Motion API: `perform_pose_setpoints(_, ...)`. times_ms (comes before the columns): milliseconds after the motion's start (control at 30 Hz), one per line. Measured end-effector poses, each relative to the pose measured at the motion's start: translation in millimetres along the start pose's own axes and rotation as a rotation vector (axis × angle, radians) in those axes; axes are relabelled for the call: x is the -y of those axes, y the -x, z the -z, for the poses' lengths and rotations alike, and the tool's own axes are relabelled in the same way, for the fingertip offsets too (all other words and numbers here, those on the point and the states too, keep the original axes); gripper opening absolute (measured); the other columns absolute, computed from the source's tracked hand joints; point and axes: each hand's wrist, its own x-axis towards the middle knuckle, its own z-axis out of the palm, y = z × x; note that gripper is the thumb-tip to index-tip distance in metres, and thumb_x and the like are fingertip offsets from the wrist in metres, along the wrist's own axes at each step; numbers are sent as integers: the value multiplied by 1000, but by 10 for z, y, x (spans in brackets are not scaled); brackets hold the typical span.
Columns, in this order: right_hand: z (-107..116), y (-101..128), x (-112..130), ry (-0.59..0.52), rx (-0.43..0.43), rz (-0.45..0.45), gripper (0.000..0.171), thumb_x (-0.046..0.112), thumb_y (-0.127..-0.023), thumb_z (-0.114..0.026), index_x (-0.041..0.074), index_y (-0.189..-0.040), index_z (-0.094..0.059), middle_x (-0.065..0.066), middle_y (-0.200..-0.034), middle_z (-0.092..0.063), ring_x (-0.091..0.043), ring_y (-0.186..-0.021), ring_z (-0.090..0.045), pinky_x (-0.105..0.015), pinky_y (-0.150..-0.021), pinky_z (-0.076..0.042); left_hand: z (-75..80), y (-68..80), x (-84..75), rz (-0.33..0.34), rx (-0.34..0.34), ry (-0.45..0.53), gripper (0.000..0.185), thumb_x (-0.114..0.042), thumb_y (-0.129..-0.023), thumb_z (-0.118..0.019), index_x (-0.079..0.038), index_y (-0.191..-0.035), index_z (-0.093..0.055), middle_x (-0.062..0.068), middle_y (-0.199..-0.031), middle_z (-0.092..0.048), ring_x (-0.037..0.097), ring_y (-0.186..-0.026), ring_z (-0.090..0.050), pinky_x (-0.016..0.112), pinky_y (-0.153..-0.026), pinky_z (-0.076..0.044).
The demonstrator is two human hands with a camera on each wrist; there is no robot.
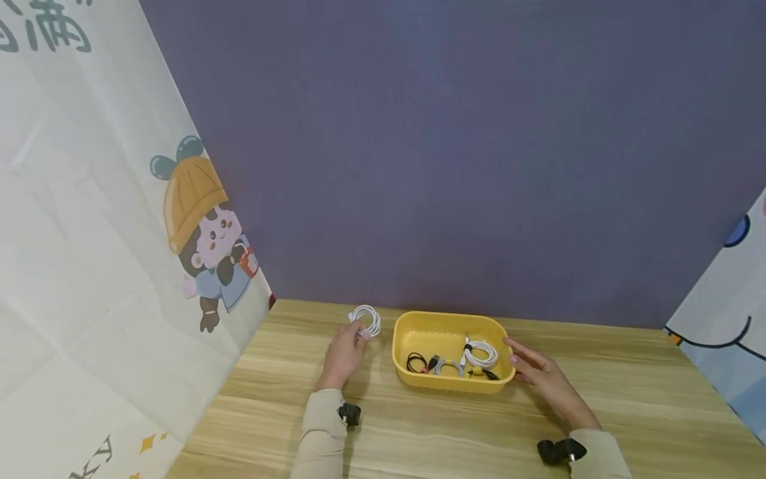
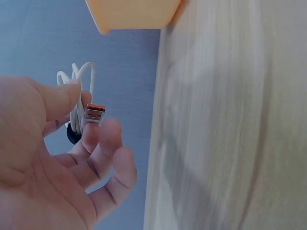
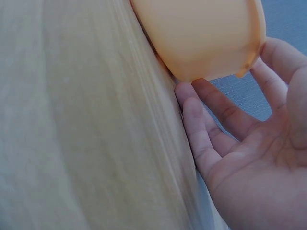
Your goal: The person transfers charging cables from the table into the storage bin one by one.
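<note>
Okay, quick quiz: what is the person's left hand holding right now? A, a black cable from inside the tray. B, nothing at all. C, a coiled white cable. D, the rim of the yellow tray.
C: the left hand pinches a coiled white cable just left of the yellow tray, and the left wrist view shows its USB plug between the fingers.

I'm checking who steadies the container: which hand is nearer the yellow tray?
Right. The right hand touches the yellow tray at its right end; the left hand is off its left side, apart from it, holding a coiled white cable.
</note>
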Motion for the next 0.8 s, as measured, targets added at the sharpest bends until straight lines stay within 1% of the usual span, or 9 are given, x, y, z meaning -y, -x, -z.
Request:
perform_pose_setpoints(167,1,5,1,1,-2,-5,58,38,-107,-54,17,-159,-39,-17,-167,-26,22,-112,-49,-28,-95,-56,-21,-15,-3,-35,28,11,7,-18,-101,-63,-13,-106,-66,5,-91,-58,17,-81,-53,34,-69,-46)
perform_pose_setpoints(300,0,4,11,5,-1,-12,58,39,-107,-53,18,-159,-39,-16,-167,-26,23,-112,-48,-30,-95,-57,-24,-21,-16,-45,55,23,8,-18,-102,-61,-14,-108,-65,5,-92,-56,16,-80,-53,33,-69,-46)
perform_pose_setpoints(433,-4,1,13,5,1,-14,59,39,-107,-53,18,-159,-38,-16,-167,-26,23,-112,-48,-30,-95,-56,-17,-25,-40,-49,73,45,9,-18,-103,-60,-14,-110,-64,5,-94,-56,16,-80,-53,33,-68,-46)
perform_pose_setpoints(600,-5,-6,9,9,-2,-21,58,39,-107,-52,18,-159,-38,-17,-167,-27,21,-113,-49,-30,-96,-56,-27,-32,-66,-60,84,72,9,-18,-103,-60,-15,-110,-64,4,-95,-56,15,-82,-52,33,-71,-47)
perform_pose_setpoints(733,-7,-11,4,11,-2,-27,58,39,-107,-52,18,-160,-38,-17,-167,-27,20,-113,-50,-31,-96,-56,-52,-39,-74,-84,84,65,9,-18,-103,-60,-15,-110,-64,4,-93,-55,15,-81,-51,32,-69,-45)
perform_pose_setpoints(800,-8,-14,1,12,-4,-27,58,39,-107,-52,18,-160,-38,-17,-166,-27,20,-113,-50,-31,-96,-56,-58,-39,-83,-79,87,71,8,-19,-103,-60,-16,-109,-64,3,-93,-54,14,-80,-50,32,-70,-45)
